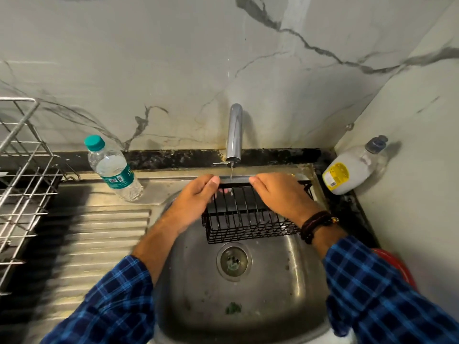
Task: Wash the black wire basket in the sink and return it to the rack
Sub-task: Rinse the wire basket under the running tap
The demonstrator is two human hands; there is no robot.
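Basket held under a thin stream at the back of the sink

The black wire basket (pixel 250 217) is inside the sink (pixel 285 281), up against the bowl's back edge and clear of the drain (pixel 233 261), which lies just in front of it. Both hands hold it, one at each end. The left hand (pixel 196 197) is clamped on the left end, thumb along the back rim and fingers curled down among the wires. The right hand (pixel 280 194) wraps over the right end, thumb tip on the same back rim. The two thumbs are apart, and between them a thin thread of water (pixel 231 172) falls from the tap (pixel 234 132) onto the basket's back rim.

A dark beaded bracelet (pixel 315 225) sits on the right wrist, above blue checked sleeves (pixel 387 294). On the draining board (pixel 99 244), near its back edge, a plastic water bottle (pixel 111 167) with a green cap stands tilted. The metal wire rack (pixel 22 184) stands at the worktop's left edge. A white soap bottle (pixel 352 167) with a yellow label stands in the worktop's back right corner. A green scrap (pixel 233 308) lies on the sink floor near the front edge
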